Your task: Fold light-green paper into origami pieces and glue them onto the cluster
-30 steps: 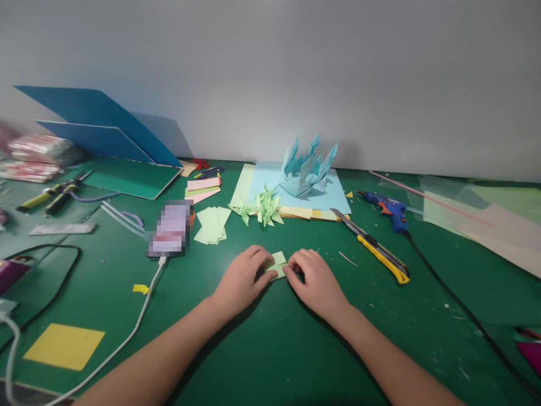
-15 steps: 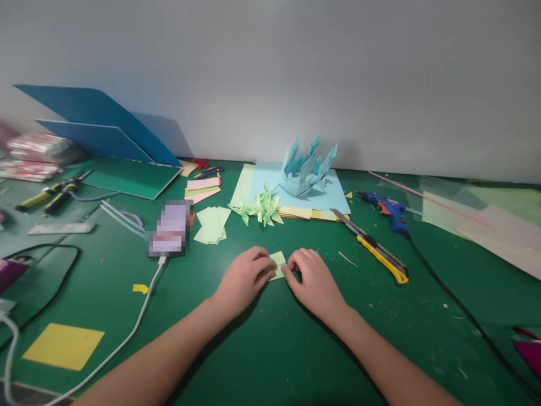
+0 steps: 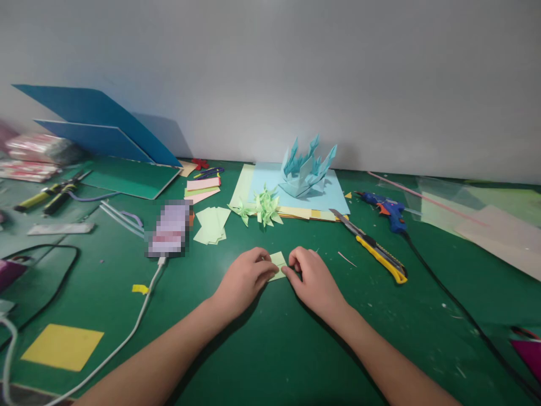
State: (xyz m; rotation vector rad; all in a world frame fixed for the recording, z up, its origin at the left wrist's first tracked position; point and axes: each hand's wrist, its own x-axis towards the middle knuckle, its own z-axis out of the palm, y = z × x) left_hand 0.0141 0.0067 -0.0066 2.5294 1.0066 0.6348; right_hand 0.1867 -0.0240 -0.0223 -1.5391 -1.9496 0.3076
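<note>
A small pale green piece of paper (image 3: 278, 260) with a crease or fold across it lies on the green table between my hands. My left hand (image 3: 247, 274) is closed on its left edge, thumb and fingertips on the paper. At the right edge, my right hand (image 3: 311, 276) pinches the same paper between curled fingers and thumb. Beyond them sit light green folded paper flowers (image 3: 267, 207) and a fan of pale green paper slips (image 3: 212, 225). Behind the flowers, a blue folded paper piece with pointed tips (image 3: 306, 175) rests on a light blue sheet (image 3: 333, 197).
To the right lie a yellow utility knife (image 3: 376, 254) and a blue glue gun (image 3: 391, 211) with a black cord. A blurred phone (image 3: 171, 228) with a white cable (image 3: 146, 307), pliers (image 3: 54, 194), a blue folder (image 3: 105, 124) and a yellow paper (image 3: 63, 347) are at left.
My left thumb has shifted slightly right over the paper. My right fingers have moved a little, and both hands stay on the paper.
</note>
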